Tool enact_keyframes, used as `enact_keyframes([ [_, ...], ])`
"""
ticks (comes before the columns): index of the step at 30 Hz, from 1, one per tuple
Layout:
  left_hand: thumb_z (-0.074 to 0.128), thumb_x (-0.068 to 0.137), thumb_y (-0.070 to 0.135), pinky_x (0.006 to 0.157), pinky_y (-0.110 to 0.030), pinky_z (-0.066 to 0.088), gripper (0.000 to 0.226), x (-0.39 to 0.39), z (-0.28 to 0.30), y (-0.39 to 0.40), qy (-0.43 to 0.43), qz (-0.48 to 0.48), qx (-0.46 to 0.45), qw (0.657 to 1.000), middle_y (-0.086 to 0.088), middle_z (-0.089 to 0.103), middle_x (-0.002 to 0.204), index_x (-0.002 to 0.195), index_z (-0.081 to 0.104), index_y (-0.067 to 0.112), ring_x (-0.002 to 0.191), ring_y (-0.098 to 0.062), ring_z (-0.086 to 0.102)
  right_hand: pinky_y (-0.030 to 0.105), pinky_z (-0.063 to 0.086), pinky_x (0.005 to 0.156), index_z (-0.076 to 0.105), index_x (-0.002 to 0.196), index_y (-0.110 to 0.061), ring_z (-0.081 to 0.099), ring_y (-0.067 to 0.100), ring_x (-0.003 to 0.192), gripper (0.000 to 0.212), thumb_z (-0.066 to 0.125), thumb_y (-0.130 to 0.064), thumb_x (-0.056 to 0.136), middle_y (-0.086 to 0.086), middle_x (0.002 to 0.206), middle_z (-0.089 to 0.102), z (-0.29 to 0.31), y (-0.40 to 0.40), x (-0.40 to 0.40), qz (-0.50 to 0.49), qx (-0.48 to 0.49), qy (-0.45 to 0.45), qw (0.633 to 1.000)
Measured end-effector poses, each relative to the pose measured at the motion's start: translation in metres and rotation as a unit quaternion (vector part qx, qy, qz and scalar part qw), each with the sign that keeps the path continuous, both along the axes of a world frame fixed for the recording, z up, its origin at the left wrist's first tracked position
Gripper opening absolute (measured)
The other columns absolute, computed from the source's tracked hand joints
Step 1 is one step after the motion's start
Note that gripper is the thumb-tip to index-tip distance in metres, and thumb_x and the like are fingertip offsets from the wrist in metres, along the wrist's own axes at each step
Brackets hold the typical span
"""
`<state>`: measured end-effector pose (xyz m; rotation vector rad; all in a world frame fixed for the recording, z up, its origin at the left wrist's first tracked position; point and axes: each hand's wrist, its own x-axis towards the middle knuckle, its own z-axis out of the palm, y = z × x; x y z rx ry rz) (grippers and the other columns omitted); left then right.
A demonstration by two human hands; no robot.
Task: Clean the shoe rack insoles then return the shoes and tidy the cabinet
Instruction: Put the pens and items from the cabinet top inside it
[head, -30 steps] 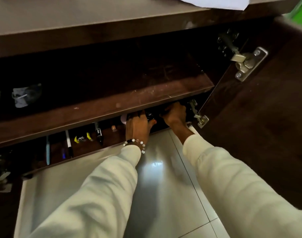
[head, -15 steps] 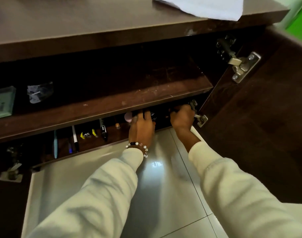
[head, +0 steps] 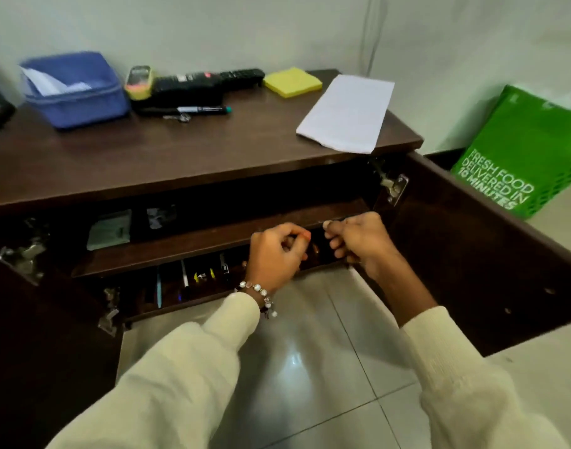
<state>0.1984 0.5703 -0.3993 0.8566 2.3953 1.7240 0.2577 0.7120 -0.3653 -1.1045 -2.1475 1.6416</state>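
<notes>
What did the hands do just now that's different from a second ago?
Both hands came back out of the bottom shelf and up toward the person. The left hand now pinches something small with a bit of orange; the right hand has curled fingers, and what it holds is too blurred to tell. The camera tilted up, so the cabinet top shows. The pens on the bottom shelf and the open door stayed put.

Pale plain wall (head: 245,27) at far side; glossy light floor tiles (head: 310,367) near, reflecting an overhead light.
</notes>
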Motion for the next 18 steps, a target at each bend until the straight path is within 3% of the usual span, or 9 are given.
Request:
enact_keyframes([
  [2, 0.064, 0.089, 0.02, 0.048, -0.02, 0.05, 0.011, -0.003, 0.032, -0.011, 0.019, 0.013, 0.042, 0.999, 0.001, 0.065, 0.053, 0.081, 0.071, 0.023, 0.043, -0.004, 0.06, 0.017, 0.028, 0.035, 0.066, 0.061, -0.014, 0.046, 0.009, 0.035, 0.029, 0.067, -0.033, 0.083, -0.004, 0.044, 0.054, 0.035, 0.002, 0.01, 0.018, 0.022, 0.026, 0.999],
  [6, 0.065, 0.089, 0.026, 0.047, -0.023, 0.047, 0.013, -0.024, 0.094, -0.018, 0.043, 0.075, 0.087, 0.992, 0.003, 0.064, 0.05, 0.077, 0.07, 0.024, 0.041, -0.004, 0.057, 0.016, 0.028, 0.034, 0.059, 0.051, -0.014, 0.037, 0.006, 0.028, 0.039, 0.07, -0.036, 0.081, -0.007, 0.034, 0.047, 0.095, 0.012, 0.011, -0.068, 0.087, 0.126, 0.986],
  [10, 0.067, 0.088, 0.024, 0.052, -0.027, 0.051, 0.011, -0.056, 0.142, -0.006, 0.073, 0.119, 0.092, 0.986, 0.005, 0.065, 0.055, 0.078, 0.069, 0.02, 0.044, 0.001, 0.057, 0.029, 0.048, 0.049, 0.06, 0.054, -0.006, 0.057, 0.01, 0.043, 0.039, 0.074, -0.036, 0.077, -0.004, 0.048, 0.06, 0.131, 0.031, -0.01, -0.171, 0.181, 0.194, 0.949],
  [13, 0.07, 0.084, 0.022, 0.07, -0.026, 0.054, 0.009, -0.085, 0.163, 0.013, 0.102, 0.14, 0.029, 0.984, 0.0, 0.07, 0.07, 0.085, 0.074, 0.014, 0.066, -0.011, 0.067, 0.037, 0.056, 0.069, 0.062, 0.062, -0.005, 0.066, 0.021, 0.068, 0.034, 0.077, -0.033, 0.074, 0.004, 0.064, 0.065, 0.139, 0.052, -0.039, -0.184, 0.234, 0.159, 0.941],
  [15, 0.071, 0.083, 0.021, 0.078, -0.021, 0.049, 0.014, -0.107, 0.17, 0.027, 0.129, 0.151, -0.029, 0.98, -0.003, 0.073, 0.083, 0.092, 0.075, 0.011, 0.08, -0.016, 0.068, 0.033, 0.051, 0.071, 0.064, 0.076, -0.006, 0.065, 0.026, 0.085, 0.031, 0.079, -0.033, 0.074, 0.008, 0.08, 0.067, 0.137, 0.067, -0.06, -0.171, 0.247, 0.111, 0.947],
  [18, 0.07, 0.084, 0.021, 0.088, -0.026, 0.047, 0.024, -0.144, 0.173, 0.051, 0.159, 0.115, -0.133, 0.972, -0.009, 0.072, 0.104, 0.103, 0.073, 0.007, 0.097, -0.022, 0.064, 0.035, 0.041, 0.077, 0.06, 0.095, -0.009, 0.054, 0.034, 0.109, 0.044, 0.078, -0.043, 0.073, 0.013, 0.106, 0.065, 0.134, 0.089, -0.085, -0.15, 0.288, 0.025, 0.945],
])
